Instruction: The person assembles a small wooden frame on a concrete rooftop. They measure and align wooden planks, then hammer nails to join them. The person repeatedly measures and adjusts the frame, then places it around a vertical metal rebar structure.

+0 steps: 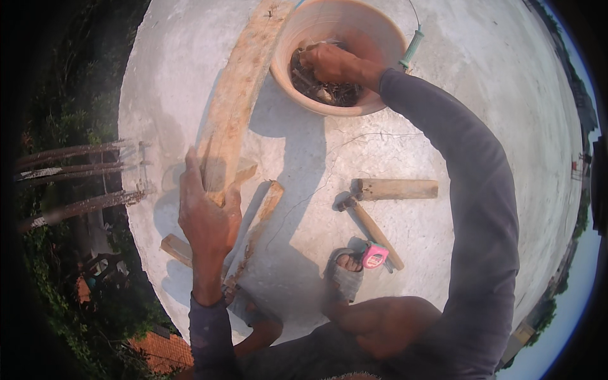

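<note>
A long, rough wooden plank (235,95) slants up and away from me. My left hand (209,212) grips its near end, thumb on one side and fingers on the other. Under that end lies a short wood block (246,170). To the right of the plank's far part stands a wide terracotta-coloured bowl (387,38). My right hand (334,63) reaches down inside it, fingers curled into a heap of dark, thin scraps (339,95). The fingertips are partly hidden, so what they hold does not show.
Near my feet lie a hammer (373,231), a pink tape measure (375,255) and a wood block (398,189). A narrow wood strip (256,231) and a small offcut (177,249) lie at left. A green-handled tool (413,47) is beside the bowl. Rusty bars (82,168) jut past the concrete slab's left edge.
</note>
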Action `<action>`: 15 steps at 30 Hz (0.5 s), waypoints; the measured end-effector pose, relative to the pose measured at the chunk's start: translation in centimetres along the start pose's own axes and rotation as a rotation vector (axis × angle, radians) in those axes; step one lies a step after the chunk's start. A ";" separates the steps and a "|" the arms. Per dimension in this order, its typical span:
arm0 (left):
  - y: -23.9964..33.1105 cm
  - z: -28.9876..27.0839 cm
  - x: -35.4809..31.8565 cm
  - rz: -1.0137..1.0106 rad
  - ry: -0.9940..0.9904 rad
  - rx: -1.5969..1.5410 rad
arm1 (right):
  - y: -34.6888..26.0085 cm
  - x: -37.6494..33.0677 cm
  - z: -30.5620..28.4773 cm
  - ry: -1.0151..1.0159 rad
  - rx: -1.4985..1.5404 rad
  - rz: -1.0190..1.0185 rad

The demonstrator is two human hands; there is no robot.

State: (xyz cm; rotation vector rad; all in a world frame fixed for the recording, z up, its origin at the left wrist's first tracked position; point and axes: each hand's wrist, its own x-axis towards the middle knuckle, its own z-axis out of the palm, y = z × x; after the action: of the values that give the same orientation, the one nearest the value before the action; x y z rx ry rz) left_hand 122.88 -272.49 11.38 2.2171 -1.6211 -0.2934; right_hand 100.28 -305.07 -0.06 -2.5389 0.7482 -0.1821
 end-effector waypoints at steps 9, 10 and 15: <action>0.0 0.2 0.1 -0.038 0.008 -0.039 | -1.8 -0.8 -0.5 0.035 -0.072 0.030; 0.1 0.1 0.1 -0.051 0.008 -0.043 | -1.7 -1.2 -1.2 0.055 -0.066 0.057; 0.3 0.1 -0.1 -0.038 0.055 -0.068 | -1.9 -3.8 -5.5 0.066 0.220 0.330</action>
State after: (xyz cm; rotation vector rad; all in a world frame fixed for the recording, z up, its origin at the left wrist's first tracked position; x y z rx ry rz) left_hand 122.51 -272.54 11.38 2.1874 -1.5197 -0.2904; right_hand 96.54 -303.87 5.65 -2.1771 1.0949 -0.2235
